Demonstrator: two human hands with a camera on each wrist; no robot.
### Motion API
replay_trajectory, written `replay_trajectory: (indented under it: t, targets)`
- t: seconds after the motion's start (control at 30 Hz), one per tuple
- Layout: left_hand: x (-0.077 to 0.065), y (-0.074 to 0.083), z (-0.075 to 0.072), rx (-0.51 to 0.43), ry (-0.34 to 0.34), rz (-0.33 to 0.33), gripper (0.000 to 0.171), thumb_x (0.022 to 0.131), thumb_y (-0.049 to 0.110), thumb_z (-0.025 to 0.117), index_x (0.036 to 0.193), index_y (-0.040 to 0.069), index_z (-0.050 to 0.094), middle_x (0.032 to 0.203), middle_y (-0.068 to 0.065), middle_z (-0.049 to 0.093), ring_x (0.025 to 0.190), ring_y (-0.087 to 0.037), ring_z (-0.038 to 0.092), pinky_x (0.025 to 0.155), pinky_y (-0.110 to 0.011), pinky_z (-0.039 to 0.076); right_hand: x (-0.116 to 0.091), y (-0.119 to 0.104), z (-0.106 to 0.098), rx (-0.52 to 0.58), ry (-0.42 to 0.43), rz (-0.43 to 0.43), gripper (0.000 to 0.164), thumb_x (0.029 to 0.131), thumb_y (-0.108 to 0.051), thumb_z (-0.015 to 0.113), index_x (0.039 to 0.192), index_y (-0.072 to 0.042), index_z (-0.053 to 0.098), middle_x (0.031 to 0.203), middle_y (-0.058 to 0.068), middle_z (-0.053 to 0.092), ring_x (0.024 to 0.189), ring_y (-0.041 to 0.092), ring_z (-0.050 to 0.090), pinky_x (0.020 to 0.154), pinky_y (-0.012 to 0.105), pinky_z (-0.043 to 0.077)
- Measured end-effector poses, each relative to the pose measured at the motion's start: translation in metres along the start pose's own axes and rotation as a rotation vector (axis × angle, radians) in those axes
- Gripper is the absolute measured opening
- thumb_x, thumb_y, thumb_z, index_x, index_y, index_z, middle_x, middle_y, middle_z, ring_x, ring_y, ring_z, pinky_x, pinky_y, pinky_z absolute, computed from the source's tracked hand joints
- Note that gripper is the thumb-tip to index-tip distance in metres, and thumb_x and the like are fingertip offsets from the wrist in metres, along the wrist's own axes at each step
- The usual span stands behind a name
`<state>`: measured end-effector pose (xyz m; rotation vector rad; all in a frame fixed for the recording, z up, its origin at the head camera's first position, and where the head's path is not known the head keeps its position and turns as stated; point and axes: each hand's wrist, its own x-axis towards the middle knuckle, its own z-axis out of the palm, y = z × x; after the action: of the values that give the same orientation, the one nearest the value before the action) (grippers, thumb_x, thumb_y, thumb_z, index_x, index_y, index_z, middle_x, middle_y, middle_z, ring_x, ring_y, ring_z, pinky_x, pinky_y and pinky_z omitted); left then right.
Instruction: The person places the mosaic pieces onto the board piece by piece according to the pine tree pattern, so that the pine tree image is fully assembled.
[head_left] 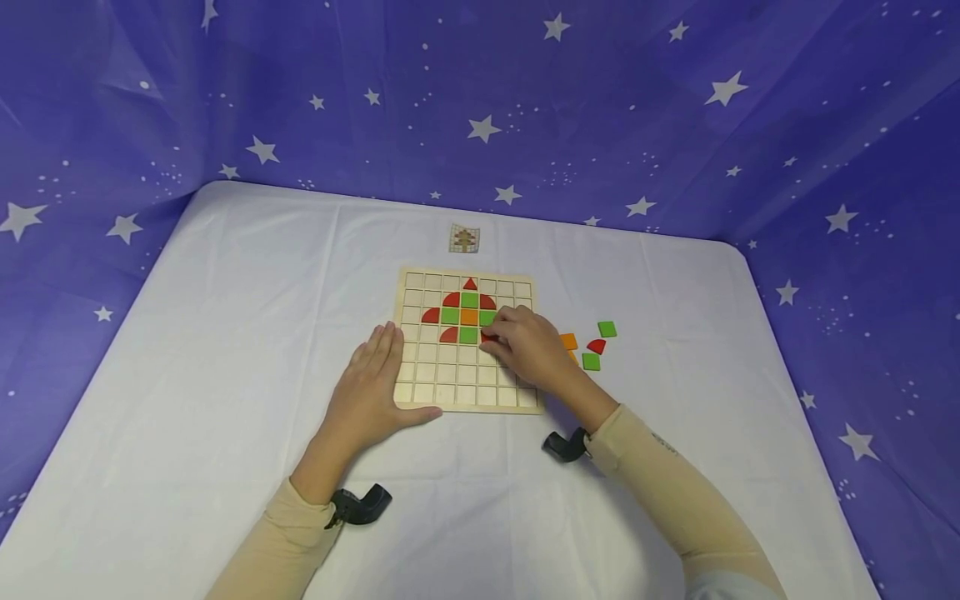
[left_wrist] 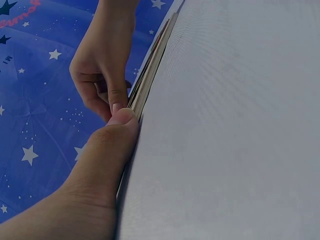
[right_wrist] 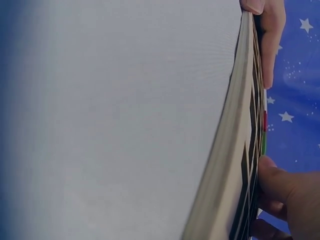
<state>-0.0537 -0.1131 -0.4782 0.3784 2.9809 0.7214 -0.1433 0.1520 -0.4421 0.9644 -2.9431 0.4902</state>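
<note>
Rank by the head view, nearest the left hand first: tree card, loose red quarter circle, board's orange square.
1. Orange square: on the wooden board.
2. Tree card: beyond the board.
3. Loose red quarter circle: right of the board.

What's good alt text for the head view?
Right hand pinches a red tile on a wooden grid board bearing a tile pattern; left hand touches the board's left edge. Loose tiles lie to the right, a tree picture card beyond the board.
</note>
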Motion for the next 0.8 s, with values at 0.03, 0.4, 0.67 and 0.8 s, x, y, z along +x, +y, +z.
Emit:
replay_trajectory:
  t: [0.03, 0.4, 0.67, 0.8]
  targets:
    - [-0.0001, 0.0001, -0.0002, -0.001, 0.001, 0.001, 0.133, 0.067, 0.08, 0.069, 0.157, -0.002, 0.014, 0.166, -0.018, 0.012, 0.156, -0.032, 0.01, 0.126, -0.049, 0.016, 0.0005, 0.0, 0.0, 0.013, -0.002, 0.007, 0.024, 0.09, -0.034, 0.073, 0.106, -0.017, 0.079, 0.096, -0.005, 0.069, 0.081, 0.015, 0.057, 0.065, 0.026, 0.048]
    - [0.0002, -0.0001, 0.0009, 0.002, 0.001, 0.002, 0.133, 0.067, 0.08, 0.068, 0.157, -0.001, 0.013, 0.166, -0.017, 0.012, 0.156, -0.032, 0.01, 0.126, -0.049, 0.016, 0.0032, 0.0006, -0.0009, 0.093, -0.016, 0.068, 0.021, 0.087, -0.032, 0.076, 0.103, -0.018, 0.08, 0.095, -0.007, 0.069, 0.082, 0.013, 0.053, 0.065, 0.026, 0.047]
    - [-0.0001, 0.0, 0.0, 0.01, 0.011, 0.009, 0.133, 0.068, 0.08, 0.068, 0.157, -0.002, 0.015, 0.166, -0.018, 0.013, 0.155, -0.033, 0.011, 0.126, -0.049, 0.016, 0.0004, 0.0019, -0.0031, 0.095, -0.044, 0.024, 0.026, 0.091, -0.028, 0.072, 0.112, -0.014, 0.077, 0.094, -0.005, 0.065, 0.083, 0.012, 0.052, 0.067, 0.025, 0.046]
    - [-0.0001, -0.0001, 0.0003, 0.009, 0.011, 0.011, 0.132, 0.068, 0.08, 0.069, 0.157, -0.003, 0.015, 0.166, -0.019, 0.013, 0.155, -0.034, 0.011, 0.126, -0.05, 0.017, -0.001, 0.0037, -0.0041, 0.1, -0.065, 0.016, 0.027, 0.092, -0.024, 0.071, 0.116, -0.012, 0.075, 0.091, -0.003, 0.062, 0.081, 0.012, 0.05, 0.065, 0.024, 0.044]
